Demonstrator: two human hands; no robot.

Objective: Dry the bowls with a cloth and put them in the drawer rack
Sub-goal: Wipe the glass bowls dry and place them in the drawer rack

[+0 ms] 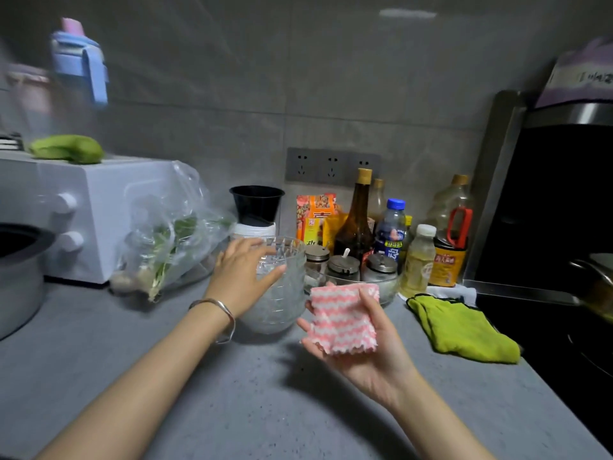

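A stack of clear cut-glass bowls (282, 300) stands on the grey counter (232, 393), just behind my hands. My left hand (243, 270) reaches onto the stack's left side, fingers straight over the rim and thumb against the glass. My right hand (361, 346) is palm up to the right of the stack and holds a folded pink-and-white striped cloth (345, 318), thumb laid along its right edge. No drawer rack is in view.
A white toaster oven (83, 214) and a bag of greens (166, 237) stand at the left. Bottles and seasoning jars (381, 240) crowd behind the bowls. A green cloth (464, 330) lies right, beside a black stove (547, 227). A grey pot (16, 277) sits far left.
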